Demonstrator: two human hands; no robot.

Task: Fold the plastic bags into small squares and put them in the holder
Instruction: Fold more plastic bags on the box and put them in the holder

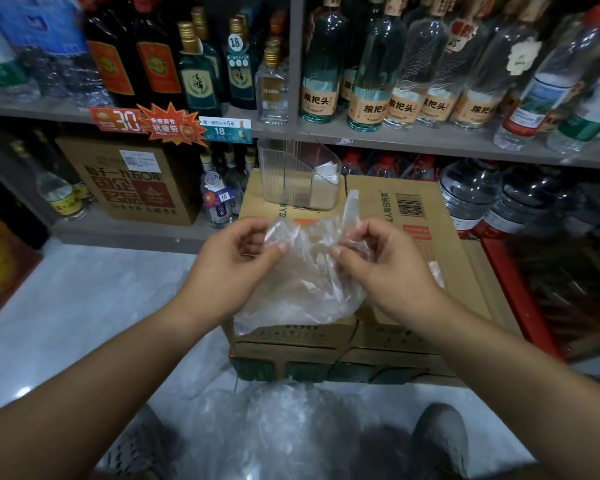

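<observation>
The plastic bag (302, 289) is held between both hands above the cardboard box (413, 216). The left hand (238, 258) pinches its upper left edge and the right hand (378, 261) its upper right edge, with fingers curled. The bag is crumpled, and its body hangs down over the box's near edge. One handle strip points upward beside the right hand. The holder (291, 174) stands upright on the box behind the bag.

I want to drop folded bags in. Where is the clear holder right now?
Head view, centre: the holder stands at the far end of the cardboard box, close to the bottle shelf, beyond the plastic bag.
</observation>
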